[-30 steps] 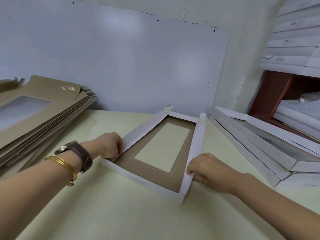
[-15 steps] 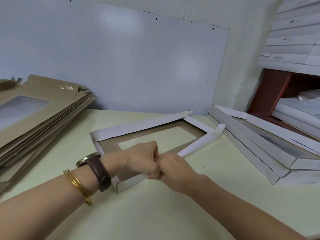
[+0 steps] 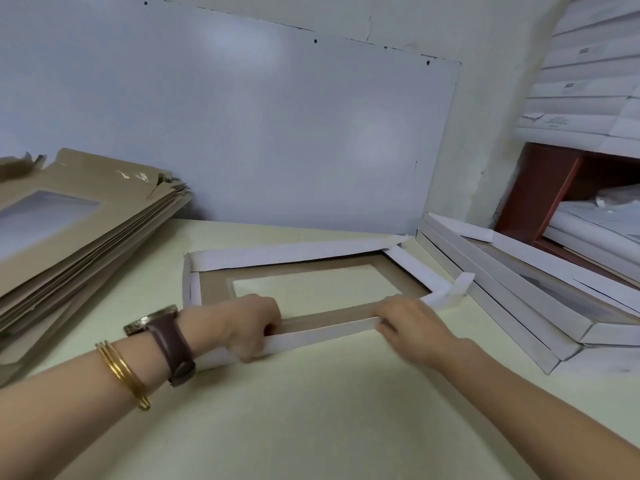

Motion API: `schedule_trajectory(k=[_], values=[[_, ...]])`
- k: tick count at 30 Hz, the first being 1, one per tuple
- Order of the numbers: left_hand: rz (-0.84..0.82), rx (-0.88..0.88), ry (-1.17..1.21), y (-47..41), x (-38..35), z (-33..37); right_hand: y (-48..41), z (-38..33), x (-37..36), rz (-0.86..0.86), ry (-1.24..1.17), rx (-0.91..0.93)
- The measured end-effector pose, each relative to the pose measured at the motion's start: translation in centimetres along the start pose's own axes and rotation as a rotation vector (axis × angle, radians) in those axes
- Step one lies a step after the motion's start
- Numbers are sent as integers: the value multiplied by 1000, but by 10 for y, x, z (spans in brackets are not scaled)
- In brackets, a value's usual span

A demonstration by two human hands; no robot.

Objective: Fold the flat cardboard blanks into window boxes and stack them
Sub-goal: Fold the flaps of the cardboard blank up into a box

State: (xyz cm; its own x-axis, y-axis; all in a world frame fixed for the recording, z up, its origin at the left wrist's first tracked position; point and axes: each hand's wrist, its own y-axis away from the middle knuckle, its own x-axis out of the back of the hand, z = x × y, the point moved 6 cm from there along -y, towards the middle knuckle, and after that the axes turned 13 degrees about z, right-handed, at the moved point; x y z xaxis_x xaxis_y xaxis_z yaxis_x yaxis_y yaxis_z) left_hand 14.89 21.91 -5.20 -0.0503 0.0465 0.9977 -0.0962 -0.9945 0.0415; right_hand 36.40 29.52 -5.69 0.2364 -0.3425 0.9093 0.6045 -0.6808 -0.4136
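One half-folded window box on the surface, two grips.
Left grip and right grip pinch its near wall; blank pile left, finished stack just beside right; open room nearer.

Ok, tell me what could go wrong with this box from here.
1. The left hand and the right hand both pinch the near wall. An uneven grip could crease it crooked.
2. The corner tab at the right end stands up untucked, so that corner may spring open.
3. The far flap leans loosely inward. The box's right end also sits close to the finished stack, which a turn could bump.
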Motion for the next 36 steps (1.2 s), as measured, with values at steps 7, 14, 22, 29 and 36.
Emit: schedule_trajectory(k=[7,14,22,29,36], values=[[74,167,-171,-3,10,-51,24,51,10,-120,181,-129],[377,194,-378,-14,9,-66,38,35,15,-183,339,-22],[481,-77,-46,-20,-4,11,28,-30,18,-183,233,27],[499,-207,81,-14,-7,67,2,-89,20,-150,15,-59],[443,-86,346,-14,1,46,-17,-103,10,-114,-159,-256]])
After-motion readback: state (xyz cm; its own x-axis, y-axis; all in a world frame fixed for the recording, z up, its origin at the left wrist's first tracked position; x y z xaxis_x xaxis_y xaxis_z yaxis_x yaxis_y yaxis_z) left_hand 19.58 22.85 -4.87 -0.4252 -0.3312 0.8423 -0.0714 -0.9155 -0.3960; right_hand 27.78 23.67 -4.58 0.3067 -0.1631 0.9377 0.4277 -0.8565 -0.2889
